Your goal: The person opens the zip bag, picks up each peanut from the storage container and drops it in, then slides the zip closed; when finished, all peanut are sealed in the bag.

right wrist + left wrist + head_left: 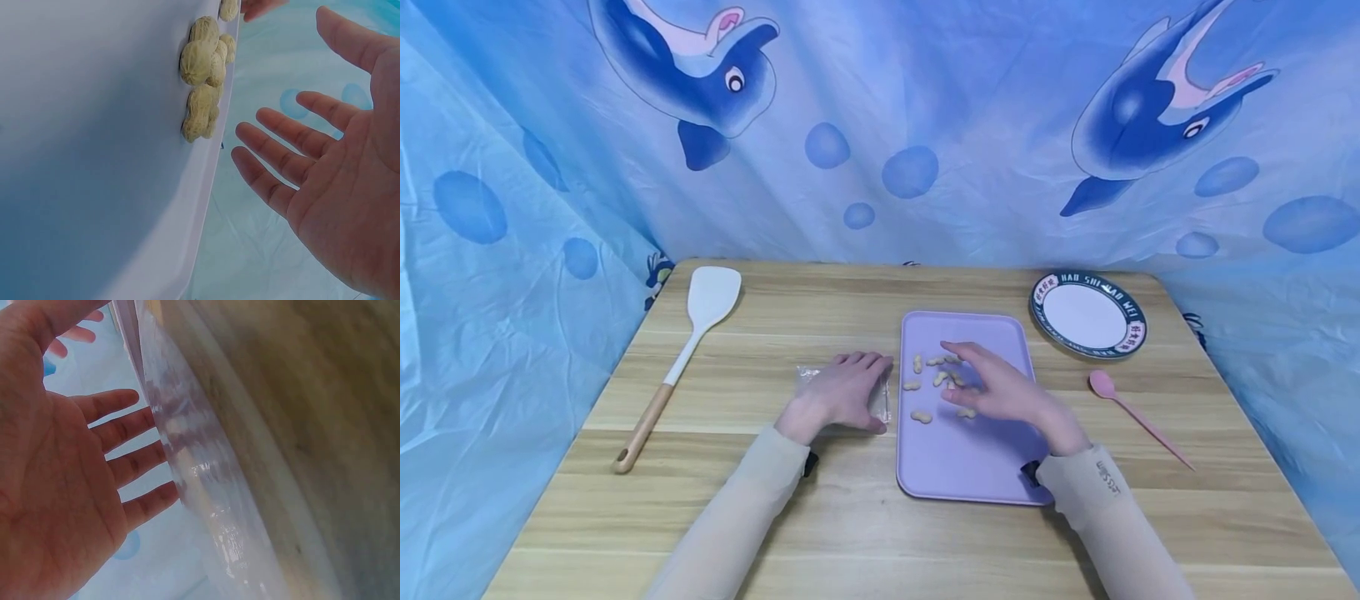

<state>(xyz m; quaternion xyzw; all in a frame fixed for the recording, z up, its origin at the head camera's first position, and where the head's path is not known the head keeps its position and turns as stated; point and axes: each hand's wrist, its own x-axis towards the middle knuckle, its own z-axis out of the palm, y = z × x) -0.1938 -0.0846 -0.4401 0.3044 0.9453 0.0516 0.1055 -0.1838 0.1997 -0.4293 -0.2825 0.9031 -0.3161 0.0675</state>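
Several unshelled peanuts (pixel 921 417) lie scattered on a purple tray (pixel 970 475) in the head view. My right hand (pixel 1000 387) hovers over the tray's right half with fingers spread and nothing held; the right wrist view shows its bare palm beside the peanuts (pixel 199 109). Left of the tray, a clear plastic bag (pixel 881 400) lies flat on the table, partly hidden under my left hand (pixel 842 392). In the left wrist view the straight fingertips (pixel 165 492) are right at the edge of the shiny bag (pixel 206 469).
A white spatula (pixel 711 296) with a wooden handle lies at the left of the wooden table (pixel 805 533). On the right are a round plate (pixel 1086 317) with a patterned green rim and a pink spoon (pixel 1138 415). A blue dolphin-print curtain (pixel 880 100) hangs behind.
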